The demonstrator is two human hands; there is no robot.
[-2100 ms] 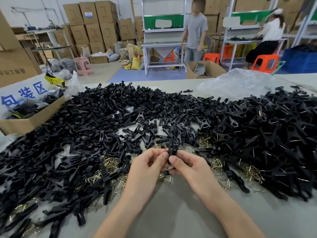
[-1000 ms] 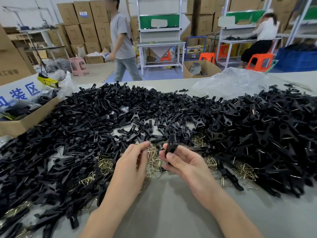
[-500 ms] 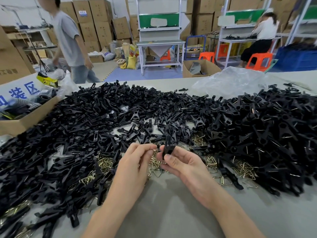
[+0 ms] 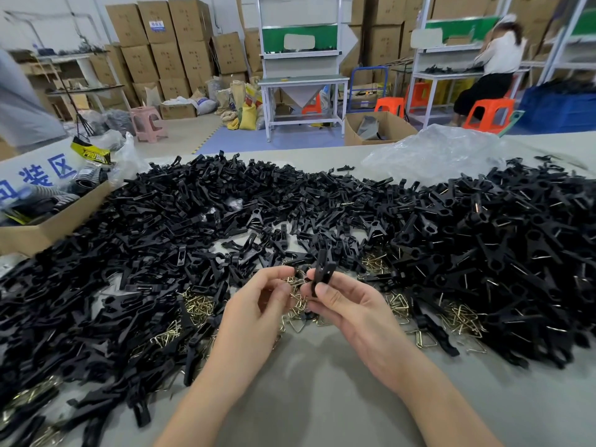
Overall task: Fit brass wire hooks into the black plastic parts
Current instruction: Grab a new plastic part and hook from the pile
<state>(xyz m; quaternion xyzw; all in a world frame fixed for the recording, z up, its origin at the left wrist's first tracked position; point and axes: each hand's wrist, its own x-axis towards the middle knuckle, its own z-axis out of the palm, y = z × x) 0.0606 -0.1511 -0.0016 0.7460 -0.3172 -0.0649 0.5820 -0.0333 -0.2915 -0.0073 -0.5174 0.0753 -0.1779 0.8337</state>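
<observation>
Right hand [image 4: 348, 304] pinching a black plastic part [image 4: 323, 269] between thumb and fingertips, left hand [image 4: 258, 304] fingers curled just beside it, whether gripping anything cannot be told

clips [image 4: 322, 269]: matt black plastic | hooks [image 4: 200, 306]: shiny brass wire | table [image 4: 322, 398]: matt grey

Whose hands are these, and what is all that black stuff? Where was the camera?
The camera sits on a person's head and looks down, so you see that person's own two hands. On the grey table lie heaps of black plastic parts, with small brass hooks among them. The right hand pinches one black part. The left hand curls its fingers beside it, above the hooks. Whether it holds a hook is too small to tell.
</observation>
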